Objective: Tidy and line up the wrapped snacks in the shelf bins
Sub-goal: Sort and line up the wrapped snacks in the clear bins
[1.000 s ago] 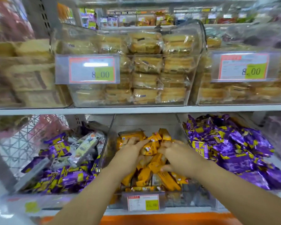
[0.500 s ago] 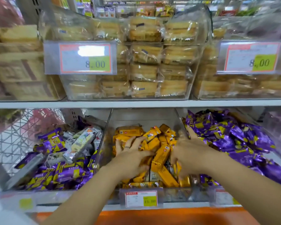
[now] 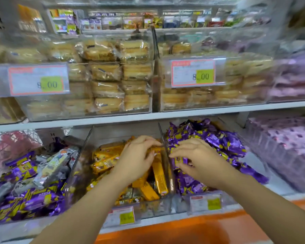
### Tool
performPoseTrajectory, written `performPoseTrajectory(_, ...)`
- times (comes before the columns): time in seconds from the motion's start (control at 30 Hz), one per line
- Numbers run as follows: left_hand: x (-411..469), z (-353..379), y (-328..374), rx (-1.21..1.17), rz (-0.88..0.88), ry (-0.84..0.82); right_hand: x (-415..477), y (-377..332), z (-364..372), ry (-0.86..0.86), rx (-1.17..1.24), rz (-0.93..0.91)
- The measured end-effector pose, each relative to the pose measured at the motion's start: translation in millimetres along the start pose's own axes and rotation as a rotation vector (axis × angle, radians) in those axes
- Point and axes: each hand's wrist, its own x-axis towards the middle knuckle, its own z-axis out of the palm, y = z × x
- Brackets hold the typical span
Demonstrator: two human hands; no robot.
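Fingers (image 3: 156,143) of the left hand (image 3: 136,159) curl with the thumb round the top end of one of the orange bars (image 3: 159,175), which lie jumbled at several angles in the middle bin (image 3: 155,206) on the lower shelf; the right hand (image 3: 199,155) reaches over the purple snacks (image 3: 224,143) in the next bin, its fingers bent toward the clear divider (image 3: 161,132), and blur hides whether they pinch a wrapper or merely rest on it; the sound move is probably to keep each colour on its own side, then turn the orange bars long edge to long edge, labels up, lifting rather than dragging so the wrappers do not crumple; farther out, a left bin holds mixed packs (image 3: 33,196), and cake packs (image 3: 106,88) fill the shelf above behind price tags (image 3: 38,80).
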Motion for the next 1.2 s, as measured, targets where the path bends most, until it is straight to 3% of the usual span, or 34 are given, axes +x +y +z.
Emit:
performPoseTrajectory(0.23, 40, 41, 73, -0.017, 0.195, 0.022, -66, 92, -31, 0.3, 0.031, 0.408)
performPoseTrajectory(0.37, 73, 63, 115, 0.055, 0.241, -0.04, -89, 139, -25, 0.051, 0.067, 0.593)
performPoseTrajectory(0.43, 92, 74, 131, 0.114, 0.215, -0.118, -94, 150, -19, -0.087, 0.069, 0.566)
performPoseTrajectory(0.57, 131, 93, 150, 0.163, 0.229, -0.268, -102, 151, -22, -0.033, 0.08, 0.443)
performPoseTrajectory(0.73, 145, 105, 156, 0.435, 0.254, -0.642, -119, 150, -28, -0.085, 0.323, 0.402)
performPoseTrajectory(0.87, 128, 102, 149, 0.529, 0.274, -0.652, -104, 173, -30, 0.161, 0.386, 0.351)
performPoseTrajectory(0.93, 122, 100, 144, 0.543, 0.294, -0.636, -84, 188, -24, 0.204, 0.335, 0.391)
performPoseTrajectory(1.0, 117, 99, 141, 0.546, 0.307, -0.62, -62, 200, -20, 0.139, 0.207, 0.411)
performPoseTrajectory(1.2, 113, 97, 134, 0.553, 0.334, -0.588, -12, 211, -22, -0.287, -0.124, 0.386)
